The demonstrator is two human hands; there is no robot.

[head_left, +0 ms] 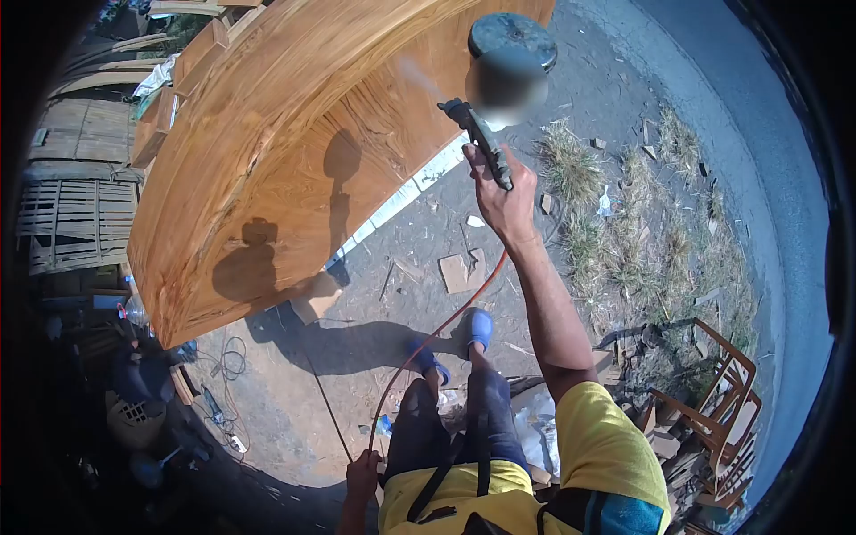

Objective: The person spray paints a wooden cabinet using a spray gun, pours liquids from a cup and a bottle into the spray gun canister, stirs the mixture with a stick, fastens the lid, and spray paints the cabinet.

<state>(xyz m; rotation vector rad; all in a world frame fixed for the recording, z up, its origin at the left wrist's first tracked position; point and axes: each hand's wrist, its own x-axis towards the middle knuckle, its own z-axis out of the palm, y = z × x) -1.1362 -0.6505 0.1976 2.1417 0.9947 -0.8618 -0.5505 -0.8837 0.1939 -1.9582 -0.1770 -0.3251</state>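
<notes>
My right hand (506, 198) is wrapped round the handle of a spray gun (484, 141), raised beside a large wooden slab. A round cup with a dark, stained lid (511, 37) sits at the gun's top, its lower part blurred. Faint pale mist shows between the nozzle and the slab. The glossy orange-brown wooden slab (374, 134) stands on the left, and shadows of the gun and my head fall across it. Low by my left leg, my left hand (363, 473) is closed round the red air hose (434, 335), which runs up towards the gun.
Flat scraps of cardboard (462, 272) lie on the dirt ground before my blue clogs (480, 329). Dry grass tufts (571, 160) and a paved road (758, 134) are to the right. Wooden chair frames (713, 401) stand lower right. Loose cables (234, 361) lie lower left.
</notes>
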